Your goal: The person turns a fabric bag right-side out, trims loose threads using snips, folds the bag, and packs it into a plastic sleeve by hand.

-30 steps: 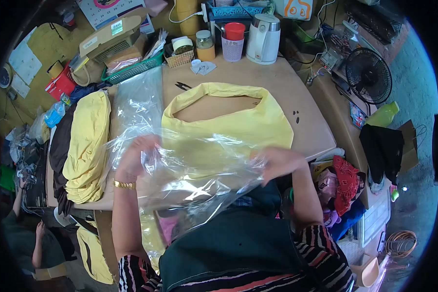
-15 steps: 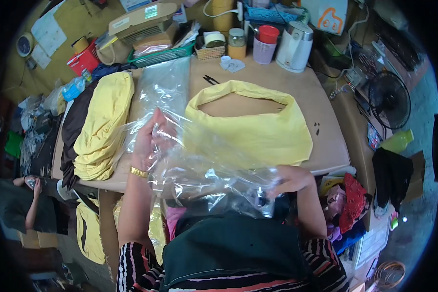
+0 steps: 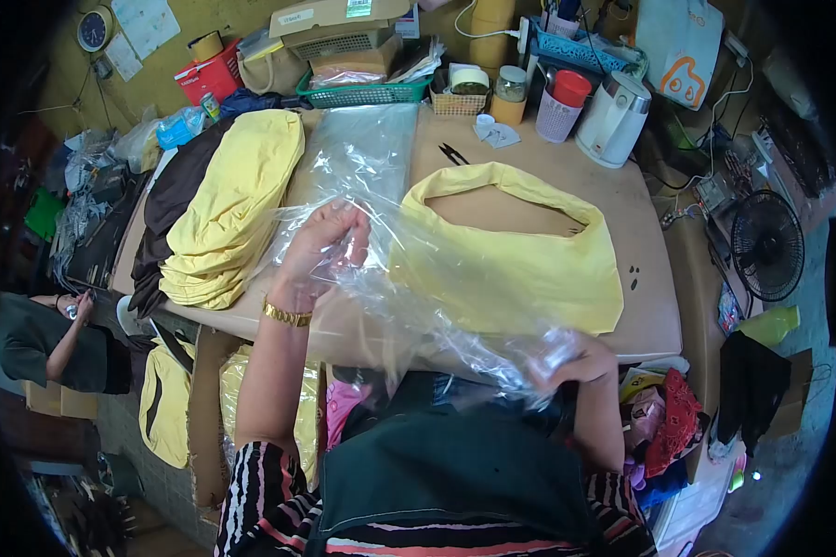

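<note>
A clear plastic bag (image 3: 418, 302) stretches between my two hands, above the table's front edge. My left hand (image 3: 330, 241) pinches its upper left part, fingers closed. On the right, my right hand (image 3: 571, 360) is closed on the bag's other end, its fingers partly covered by shiny plastic. Behind the bag a yellow cloth bag (image 3: 548, 269) with a wide handle opening lies flat on the table, partly seen through the film. More clear plastic bags (image 3: 367, 139) lie in a flat stack beyond my left hand.
Folded yellow cloth (image 3: 241, 204) and dark brown cloth (image 3: 172, 195) lie at the table's left. Small black snips (image 3: 453, 154), a kettle (image 3: 615, 121) and a cup (image 3: 560, 107) stand or lie farther back. A fan (image 3: 767, 243) is at right; a co-worker (image 3: 56, 339) is at left.
The view has turned, so the table contents appear farther right. The plastic bag is drawn into a narrower, more gathered shape between my hands. Both hands keep hold of it.
</note>
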### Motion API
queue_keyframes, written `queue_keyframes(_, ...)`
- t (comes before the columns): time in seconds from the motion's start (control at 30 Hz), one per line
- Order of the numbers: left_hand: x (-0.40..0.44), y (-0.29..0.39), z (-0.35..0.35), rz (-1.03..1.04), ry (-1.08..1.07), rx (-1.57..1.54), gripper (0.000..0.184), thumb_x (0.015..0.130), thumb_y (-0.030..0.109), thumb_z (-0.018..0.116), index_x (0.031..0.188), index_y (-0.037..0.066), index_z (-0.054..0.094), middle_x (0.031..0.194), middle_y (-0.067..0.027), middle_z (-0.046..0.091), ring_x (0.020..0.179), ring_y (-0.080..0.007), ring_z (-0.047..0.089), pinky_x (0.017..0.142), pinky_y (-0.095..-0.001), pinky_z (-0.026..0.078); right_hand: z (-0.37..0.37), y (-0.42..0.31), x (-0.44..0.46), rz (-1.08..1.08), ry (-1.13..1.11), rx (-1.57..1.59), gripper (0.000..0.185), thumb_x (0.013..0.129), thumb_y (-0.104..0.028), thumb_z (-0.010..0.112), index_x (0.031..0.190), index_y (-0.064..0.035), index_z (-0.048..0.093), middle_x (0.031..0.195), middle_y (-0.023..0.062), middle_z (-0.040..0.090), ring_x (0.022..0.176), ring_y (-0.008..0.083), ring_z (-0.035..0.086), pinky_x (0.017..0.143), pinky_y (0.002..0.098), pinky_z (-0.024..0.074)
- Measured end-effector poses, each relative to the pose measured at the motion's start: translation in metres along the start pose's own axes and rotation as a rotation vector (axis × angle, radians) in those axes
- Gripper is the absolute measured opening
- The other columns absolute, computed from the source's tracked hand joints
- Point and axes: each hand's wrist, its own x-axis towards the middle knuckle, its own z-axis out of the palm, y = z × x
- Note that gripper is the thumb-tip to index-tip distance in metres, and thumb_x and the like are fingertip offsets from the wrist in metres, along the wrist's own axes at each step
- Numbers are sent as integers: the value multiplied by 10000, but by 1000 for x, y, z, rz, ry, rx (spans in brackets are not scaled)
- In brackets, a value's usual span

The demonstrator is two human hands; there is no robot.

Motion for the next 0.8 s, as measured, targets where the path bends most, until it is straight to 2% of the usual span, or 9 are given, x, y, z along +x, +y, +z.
queue_keyframes(0.13, -31, -7, 19, -241, -307, 471, 202, 901, 140, 652, 1030, -16, 647, 780, -39, 659, 695, -90, 600, 652, -245, 494, -18, 8, -17, -520, 1048, 495, 292, 922, -265, 631, 1074, -18, 601, 820, 93, 634, 661, 185, 614, 602, 340, 515)
queue_keyframes(0.2, -30, -15, 17, -276, -657, 572, 298, 900, 168, 652, 1108, -45, 638, 781, -47, 673, 680, -84, 595, 657, -240, 502, -29, -1, 3, -708, 652, 816, 342, 922, -314, 630, 1095, -22, 591, 835, 94, 634, 662, 190, 611, 612, 332, 509)
queue_keyframes(0.27, -37, -13, 7, -354, -376, 439, 266, 904, 217, 661, 1034, -14, 661, 846, -71, 694, 721, -94, 617, 712, -258, 509, -29, -10, 7, -861, 222, 1107, 392, 922, -364, 630, 1115, -26, 580, 850, 95, 635, 663, 196, 608, 622, 323, 503)
queue_keyframes(0.43, -29, -11, -20, 58, -32, 60, 210, 945, 228, 610, 911, 20, 614, 802, -69, 651, 759, -113, 605, 677, -265, 496, -10, 9, -4, -45, 334, -219, 537, 842, -434, 692, 1153, -5, 599, 895, 103, 661, 690, 217, 595, 687, 320, 486)
queue_keyframes(0.53, -30, -12, -10, 48, -176, -285, 252, 964, 266, 574, 899, 26, 614, 781, -68, 643, 751, -135, 609, 627, -282, 487, -10, 7, -9, -13, 99, -112, 567, 849, -466, 674, 1151, 6, 586, 763, 84, 635, 661, 217, 587, 626, 345, 479)
queue_keyframes(0.63, -42, -16, 5, 184, -144, 25, 264, 961, 274, 580, 1002, 17, 625, 795, -57, 646, 741, -134, 594, 633, -288, 466, -1, 6, -13, -207, 607, 441, 520, 903, -520, 591, 1002, -11, 622, 621, 38, 553, 556, 177, 535, 557, 336, 445)
queue_keyframes(0.7, -31, -14, 10, -395, -728, 743, 304, 935, 252, 616, 1116, 7, 602, 842, -60, 656, 787, -149, 608, 710, -295, 489, -17, 6, -11, -480, 539, 763, 533, 922, -555, 537, 952, -28, 614, 616, 21, 518, 544, 152, 505, 537, 321, 423)
queue_keyframes(0.77, -36, -20, 7, -306, -745, 763, 328, 917, 225, 631, 1166, 17, 582, 885, -66, 666, 831, -175, 625, 767, -309, 503, -11, 5, -5, -415, 563, 946, 499, 926, -538, 545, 935, -42, 599, 612, 9, 493, 543, 130, 490, 528, 312, 414)
queue_keyframes(0.8, -47, -26, -13, -142, -241, 490, 322, 922, 223, 617, 1168, 17, 584, 886, -74, 669, 846, -188, 632, 785, -316, 505, -1, 5, 2, -339, 599, 981, 479, 925, -524, 559, 934, -46, 593, 610, 5, 486, 545, 123, 487, 527, 311, 413)
